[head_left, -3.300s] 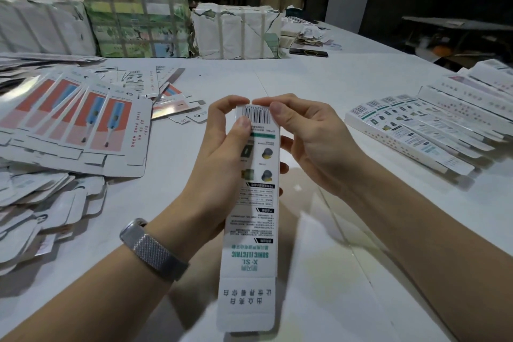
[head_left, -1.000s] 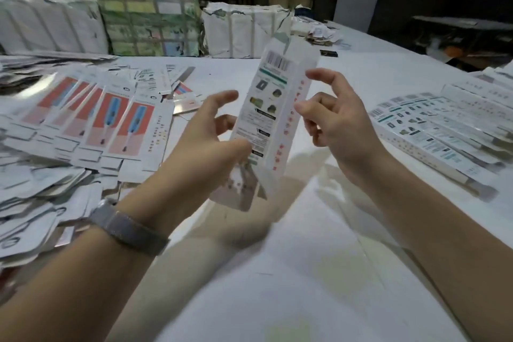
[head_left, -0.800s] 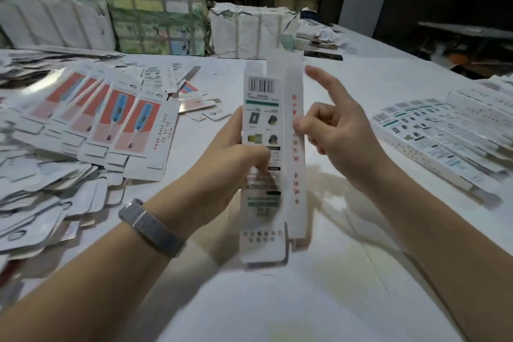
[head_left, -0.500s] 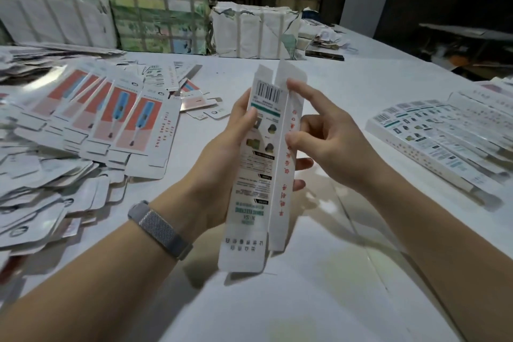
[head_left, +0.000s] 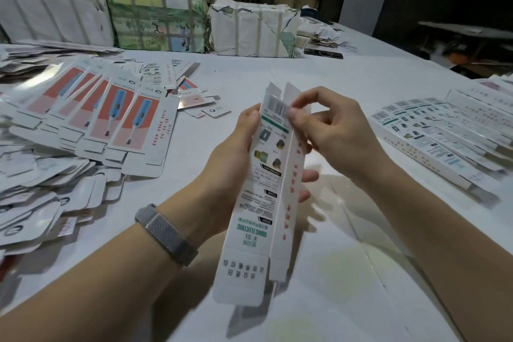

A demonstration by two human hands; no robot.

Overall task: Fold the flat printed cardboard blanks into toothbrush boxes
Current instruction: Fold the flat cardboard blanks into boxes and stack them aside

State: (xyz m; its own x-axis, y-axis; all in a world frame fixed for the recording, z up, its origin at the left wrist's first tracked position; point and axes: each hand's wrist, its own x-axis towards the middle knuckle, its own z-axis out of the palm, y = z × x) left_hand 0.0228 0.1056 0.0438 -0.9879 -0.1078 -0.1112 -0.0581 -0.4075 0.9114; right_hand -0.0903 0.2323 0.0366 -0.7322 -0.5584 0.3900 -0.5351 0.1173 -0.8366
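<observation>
We hold the box (head_left: pixel 266 183) upright over the middle of the white table (head_left: pixel 361 300), already opened into a long sleeve, its barcode end pointing to twelve o'clock and its open bottom flap at six. Our left hand (head_left: pixel 230 166) wraps it from nine o'clock, thumb along the printed face near the top and fingertips showing past the far edge at three o'clock. Our right hand (head_left: pixel 333 130) comes in from three o'clock, thumb and forefinger pinching the narrow end flap beside the barcode, the other fingers loosely curled. The step in hand looks to be closing the top end, and to do it well we should keep the left grip light enough that the sleeve stays square, bend the small side flaps inward first, then crease the tuck flap sharply on its score and slide it straight in. The flat blanks (head_left: pixel 111 125) wait fanned at ten o'clock; finished boxes (head_left: pixel 433 141) lie in a row at two o'clock.
</observation>
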